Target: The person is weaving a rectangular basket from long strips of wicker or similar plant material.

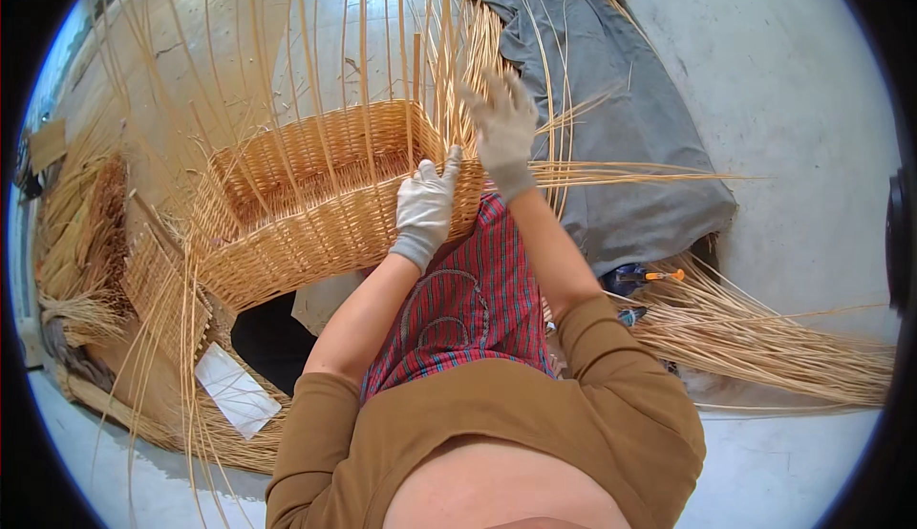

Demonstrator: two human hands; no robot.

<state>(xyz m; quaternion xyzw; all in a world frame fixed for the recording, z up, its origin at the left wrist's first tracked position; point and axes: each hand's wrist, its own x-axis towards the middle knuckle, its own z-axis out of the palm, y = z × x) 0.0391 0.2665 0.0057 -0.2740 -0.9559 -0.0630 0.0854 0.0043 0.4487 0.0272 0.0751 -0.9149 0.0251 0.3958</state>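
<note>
A rectangular woven wicker basket, with long upright stakes rising from it, lies tilted over a red plaid cloth on my lap. My gloved left hand grips the basket's near rim close to its right corner, one finger pointing up along the stakes. My gloved right hand is raised just beyond that corner, fingers spread, in front of the upright stakes. Loose horizontal canes stick out to the right from that corner, below my right hand.
A grey cloth covers canes at the upper right. A bundle of long canes, with an orange-handled tool beside it, lies at the lower right. On the left are a flat woven panel, dried fibre bundles and a white sheet.
</note>
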